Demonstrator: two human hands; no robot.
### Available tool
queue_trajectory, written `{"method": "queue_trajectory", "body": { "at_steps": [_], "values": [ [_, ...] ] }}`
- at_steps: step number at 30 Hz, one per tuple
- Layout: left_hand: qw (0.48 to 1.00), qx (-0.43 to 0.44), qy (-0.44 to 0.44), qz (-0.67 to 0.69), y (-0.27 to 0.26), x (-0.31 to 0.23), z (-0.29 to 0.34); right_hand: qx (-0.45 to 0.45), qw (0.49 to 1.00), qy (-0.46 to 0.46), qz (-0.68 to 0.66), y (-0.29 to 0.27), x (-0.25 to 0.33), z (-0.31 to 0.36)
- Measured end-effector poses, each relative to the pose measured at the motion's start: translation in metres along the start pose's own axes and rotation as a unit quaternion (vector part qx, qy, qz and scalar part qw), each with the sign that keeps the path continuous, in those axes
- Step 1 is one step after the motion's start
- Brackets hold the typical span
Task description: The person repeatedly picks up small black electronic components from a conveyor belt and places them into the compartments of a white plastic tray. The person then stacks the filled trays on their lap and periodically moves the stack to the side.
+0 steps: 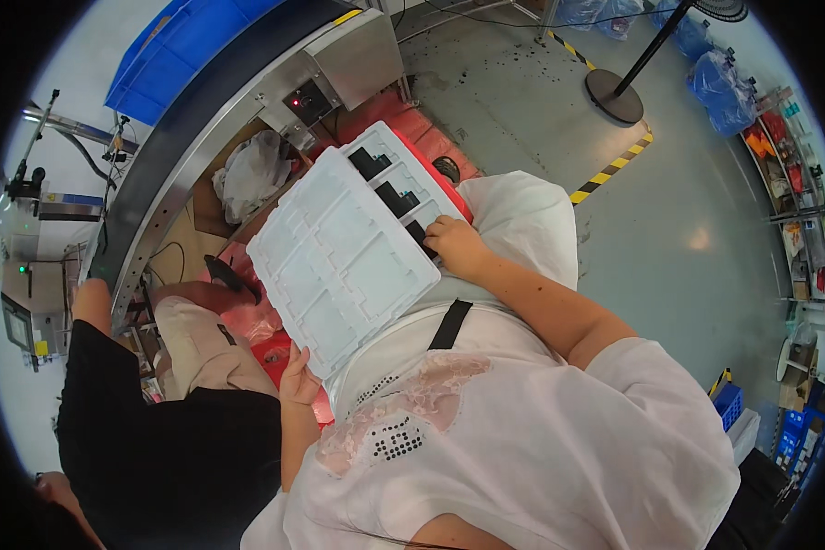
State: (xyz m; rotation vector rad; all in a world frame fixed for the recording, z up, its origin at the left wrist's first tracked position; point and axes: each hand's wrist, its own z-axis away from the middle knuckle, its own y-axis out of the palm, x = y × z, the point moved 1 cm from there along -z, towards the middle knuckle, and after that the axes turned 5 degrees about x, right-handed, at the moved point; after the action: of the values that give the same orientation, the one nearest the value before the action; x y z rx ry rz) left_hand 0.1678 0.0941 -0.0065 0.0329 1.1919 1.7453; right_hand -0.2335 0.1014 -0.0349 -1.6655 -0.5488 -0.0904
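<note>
A white moulded plastic tray [335, 247] rests tilted across my lap. Along its right side, a row of compartments holds black parts [396, 199], whose exact kind I cannot make out. My right hand [456, 246] has its fingers curled over the nearest black part [419, 236] at the tray's right edge. With my left hand [298, 378] I hold the tray's lower left corner, thumb on its rim and the other fingers partly hidden. The tray's large left compartments hold nothing. Something red [449, 194] shows under its right edge.
Ahead to the left runs a conveyor [192, 137] with a blue crate [170, 55] on it. A co-worker in black [183, 449] sits close at my left. Beyond stand a fan base [614, 96] and striped floor tape [611, 170]; shelves [788, 202] line the right.
</note>
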Motion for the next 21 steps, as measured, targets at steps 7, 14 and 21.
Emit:
{"method": "queue_trajectory", "body": {
  "at_steps": [7, 14, 21],
  "values": [
    [1.000, -0.017, 0.003, -0.008, -0.003, 0.001, 0.012, -0.070, 0.973, 0.202, 0.090, -0.026, 0.011, 0.009],
    [0.996, 0.021, 0.017, -0.083, 0.036, 0.005, -0.037, -0.187, 0.913, 0.291, -0.217, -0.013, -0.016, -0.002],
    [0.955, -0.079, 0.061, -0.278, 0.020, 0.024, -0.111, -0.149, 0.913, 0.315, -0.211, -0.008, -0.019, 0.001]
  ]
}}
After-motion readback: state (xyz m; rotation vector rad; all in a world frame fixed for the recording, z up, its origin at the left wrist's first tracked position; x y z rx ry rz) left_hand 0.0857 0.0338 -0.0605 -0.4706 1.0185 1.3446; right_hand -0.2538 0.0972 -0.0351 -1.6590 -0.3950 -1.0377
